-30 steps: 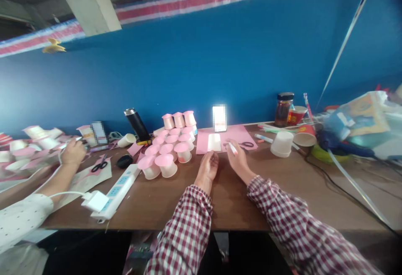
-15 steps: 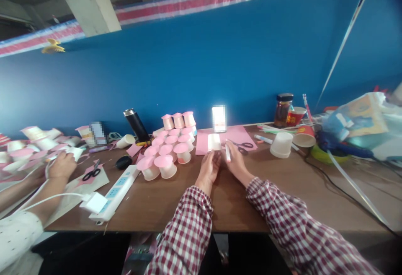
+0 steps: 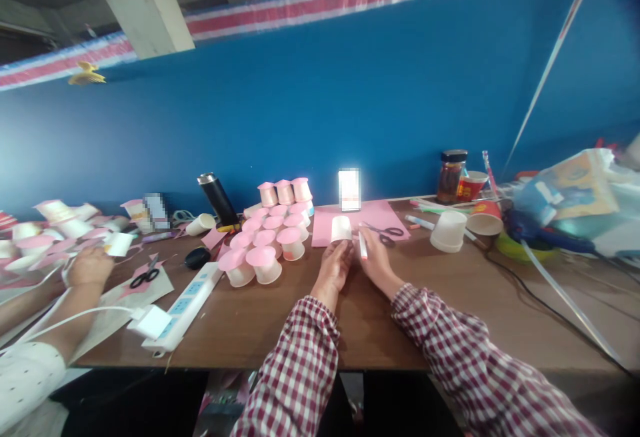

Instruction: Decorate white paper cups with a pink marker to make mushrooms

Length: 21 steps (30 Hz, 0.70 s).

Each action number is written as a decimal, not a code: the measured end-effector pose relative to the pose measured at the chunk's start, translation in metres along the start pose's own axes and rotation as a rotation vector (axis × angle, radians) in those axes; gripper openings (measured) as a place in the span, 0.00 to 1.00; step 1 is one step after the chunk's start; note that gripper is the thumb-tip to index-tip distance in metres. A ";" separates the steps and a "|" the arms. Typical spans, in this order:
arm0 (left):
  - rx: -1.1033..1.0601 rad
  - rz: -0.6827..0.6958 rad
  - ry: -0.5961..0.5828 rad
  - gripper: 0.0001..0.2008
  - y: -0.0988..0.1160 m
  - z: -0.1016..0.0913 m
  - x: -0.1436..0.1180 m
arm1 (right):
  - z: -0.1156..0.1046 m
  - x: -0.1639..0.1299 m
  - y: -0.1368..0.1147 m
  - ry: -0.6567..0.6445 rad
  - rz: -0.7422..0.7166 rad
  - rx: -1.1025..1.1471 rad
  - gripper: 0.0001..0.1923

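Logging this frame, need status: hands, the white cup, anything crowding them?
Left hand holds white paper cup. Right hand grips glue stick beside it. Scissors on pink paper just behind; pink-topped cups to the left.

Bench [image 3: 280, 320]: brown wood-look top, smooth, dull sheen. Cup [image 3: 341, 228] at left-hand fingers [image 3: 340, 255]: matt white paper. Sheet [image 3: 385, 214] beyond fingers: matt pink paper. Sleeves [image 3: 440, 340]: checked woven cloth.

Our sleeves [image 3: 300, 357] were red-and-white checked. Beyond our left hand [image 3: 333, 267] lay pink paper [image 3: 385, 214]; left of it, pink-topped white cups [image 3: 265, 237]. The wall [image 3: 320, 117] was blue.
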<state>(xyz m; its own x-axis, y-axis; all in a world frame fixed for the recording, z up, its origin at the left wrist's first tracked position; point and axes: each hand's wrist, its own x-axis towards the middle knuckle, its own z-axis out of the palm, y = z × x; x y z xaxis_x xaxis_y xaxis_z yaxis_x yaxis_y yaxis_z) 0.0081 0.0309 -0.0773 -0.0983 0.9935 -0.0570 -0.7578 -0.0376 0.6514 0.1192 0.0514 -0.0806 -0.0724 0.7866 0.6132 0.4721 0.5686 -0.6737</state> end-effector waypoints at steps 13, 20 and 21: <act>-0.009 0.007 0.050 0.08 -0.001 -0.002 0.002 | -0.002 -0.002 -0.003 -0.034 -0.003 -0.043 0.17; -0.024 0.008 0.095 0.05 0.001 0.000 0.001 | -0.002 -0.003 -0.003 -0.052 -0.009 -0.065 0.19; -0.021 0.005 0.100 0.04 0.001 0.000 0.001 | -0.002 -0.003 -0.003 -0.051 -0.010 -0.068 0.19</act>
<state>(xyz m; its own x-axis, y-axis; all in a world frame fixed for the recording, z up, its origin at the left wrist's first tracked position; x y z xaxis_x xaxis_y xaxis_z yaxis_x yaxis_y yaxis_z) 0.0074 0.0323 -0.0768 -0.1650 0.9778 -0.1294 -0.7704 -0.0459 0.6360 0.1197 0.0473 -0.0796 -0.1216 0.7931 0.5968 0.5292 0.5605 -0.6370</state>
